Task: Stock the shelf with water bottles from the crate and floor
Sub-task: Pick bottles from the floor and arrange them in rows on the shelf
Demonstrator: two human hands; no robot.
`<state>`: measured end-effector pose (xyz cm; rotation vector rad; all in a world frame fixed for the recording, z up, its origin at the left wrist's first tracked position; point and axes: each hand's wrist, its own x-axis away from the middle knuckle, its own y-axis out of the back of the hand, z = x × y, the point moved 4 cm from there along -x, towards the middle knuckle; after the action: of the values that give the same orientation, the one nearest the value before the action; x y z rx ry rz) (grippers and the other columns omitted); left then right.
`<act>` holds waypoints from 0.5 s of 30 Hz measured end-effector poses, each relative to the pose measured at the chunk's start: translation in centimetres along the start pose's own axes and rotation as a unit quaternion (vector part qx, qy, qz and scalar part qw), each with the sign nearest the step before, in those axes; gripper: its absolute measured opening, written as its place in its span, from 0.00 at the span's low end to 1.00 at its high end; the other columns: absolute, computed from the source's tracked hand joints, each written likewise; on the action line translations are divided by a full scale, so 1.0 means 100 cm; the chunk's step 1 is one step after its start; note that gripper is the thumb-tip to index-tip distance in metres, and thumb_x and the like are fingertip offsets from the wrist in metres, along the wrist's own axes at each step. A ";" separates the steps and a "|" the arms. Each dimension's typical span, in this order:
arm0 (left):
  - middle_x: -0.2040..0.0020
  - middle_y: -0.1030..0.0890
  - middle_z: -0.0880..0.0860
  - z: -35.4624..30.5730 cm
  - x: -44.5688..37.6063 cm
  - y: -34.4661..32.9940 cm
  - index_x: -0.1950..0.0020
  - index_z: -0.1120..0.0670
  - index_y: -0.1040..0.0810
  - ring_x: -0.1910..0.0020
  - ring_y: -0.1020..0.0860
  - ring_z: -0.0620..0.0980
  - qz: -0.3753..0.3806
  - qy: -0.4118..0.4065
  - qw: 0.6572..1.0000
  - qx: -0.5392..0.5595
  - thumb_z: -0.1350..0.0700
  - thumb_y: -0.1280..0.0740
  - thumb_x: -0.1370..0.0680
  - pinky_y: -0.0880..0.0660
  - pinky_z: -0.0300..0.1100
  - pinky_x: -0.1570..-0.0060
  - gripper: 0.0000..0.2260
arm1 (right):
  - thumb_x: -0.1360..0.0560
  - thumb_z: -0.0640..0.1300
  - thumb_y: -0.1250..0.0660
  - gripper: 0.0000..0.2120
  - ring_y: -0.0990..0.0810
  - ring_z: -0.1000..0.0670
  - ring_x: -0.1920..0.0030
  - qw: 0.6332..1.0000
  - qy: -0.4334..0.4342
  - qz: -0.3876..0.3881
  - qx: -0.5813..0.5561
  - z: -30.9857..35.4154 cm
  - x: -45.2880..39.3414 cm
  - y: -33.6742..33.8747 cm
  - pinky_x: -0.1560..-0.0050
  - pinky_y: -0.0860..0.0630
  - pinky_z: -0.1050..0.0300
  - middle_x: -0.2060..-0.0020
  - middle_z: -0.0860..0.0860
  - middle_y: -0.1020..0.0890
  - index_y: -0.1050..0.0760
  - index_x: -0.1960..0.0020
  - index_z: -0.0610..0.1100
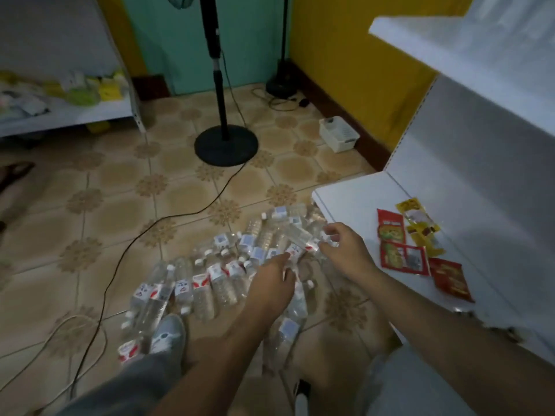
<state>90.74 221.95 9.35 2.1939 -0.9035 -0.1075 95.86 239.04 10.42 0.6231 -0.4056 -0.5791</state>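
Note:
Several clear water bottles (210, 283) with red-and-white labels lie in a heap on the tiled floor beside the white shelf (351, 202). My right hand (342, 247) pinches one bottle (300, 238) by its end, lifted slightly above the heap near the shelf's corner. My left hand (270, 283) reaches down over the heap, fingers curled at a labelled bottle (292, 252); whether it holds that bottle I cannot tell. The lowest shelf board carries no bottles.
Red and yellow snack packets (405, 244) lie on the lowest shelf board. A black fan stand (225, 145) with its cable (144, 235) crosses the floor. A small white basket (339, 133) sits by the yellow wall. My shoe (168, 334) touches the heap.

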 end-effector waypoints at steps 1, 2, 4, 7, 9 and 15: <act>0.30 0.28 0.53 0.014 -0.004 -0.009 0.28 0.53 0.32 0.33 0.29 0.51 0.005 0.016 1.000 0.005 0.55 0.42 0.19 0.33 0.39 0.37 0.19 | 0.25 0.41 0.30 0.19 0.23 0.47 0.41 1.000 -0.016 0.017 0.003 -0.008 -0.009 -0.019 0.45 0.28 0.59 0.40 0.46 0.22 0.26 0.35 0.40; 0.32 0.26 0.54 0.026 -0.008 -0.017 0.29 0.53 0.31 0.34 0.28 0.52 0.002 0.029 0.999 0.012 0.55 0.42 0.20 0.33 0.39 0.38 0.19 | 0.25 0.41 0.30 0.18 0.22 0.47 0.42 0.999 -0.030 0.030 0.008 -0.016 -0.018 -0.037 0.45 0.28 0.58 0.40 0.46 0.21 0.26 0.36 0.40; 0.34 0.24 0.54 0.049 -0.014 -0.033 0.30 0.53 0.29 0.36 0.26 0.51 0.010 0.052 0.998 0.023 0.55 0.42 0.20 0.32 0.40 0.39 0.18 | 0.26 0.41 0.29 0.17 0.21 0.48 0.44 0.996 -0.061 0.056 0.020 -0.035 -0.032 -0.070 0.46 0.27 0.59 0.42 0.45 0.20 0.25 0.37 0.40; 0.34 0.24 0.54 0.082 -0.029 -0.059 0.30 0.53 0.29 0.36 0.27 0.51 0.040 0.092 0.994 0.047 0.55 0.43 0.20 0.36 0.34 0.39 0.18 | 0.26 0.40 0.30 0.15 0.21 0.48 0.48 0.991 -0.099 0.084 0.038 -0.068 -0.053 -0.115 0.52 0.30 0.61 0.46 0.45 0.18 0.23 0.40 0.40; 0.34 0.25 0.53 0.108 -0.049 -0.077 0.31 0.52 0.29 0.35 0.28 0.50 0.058 0.104 0.991 0.067 0.54 0.44 0.20 0.39 0.30 0.39 0.18 | 0.25 0.41 0.30 0.14 0.20 0.45 0.46 0.985 -0.121 0.107 0.055 -0.098 -0.072 -0.148 0.51 0.30 0.61 0.48 0.45 0.19 0.24 0.40 0.40; 0.39 0.22 0.51 0.184 -0.108 -0.121 0.35 0.50 0.26 0.39 0.26 0.48 0.074 0.142 0.984 0.084 0.55 0.42 0.19 0.37 0.31 0.43 0.14 | 0.27 0.48 0.28 0.21 0.23 0.45 0.46 0.960 -0.210 0.151 0.112 -0.181 -0.100 -0.231 0.48 0.28 0.57 0.46 0.48 0.23 0.30 0.38 0.43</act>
<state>83.44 223.25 -13.95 2.2136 -0.9352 0.3563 88.77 237.55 -19.75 0.6367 -0.9591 -0.3700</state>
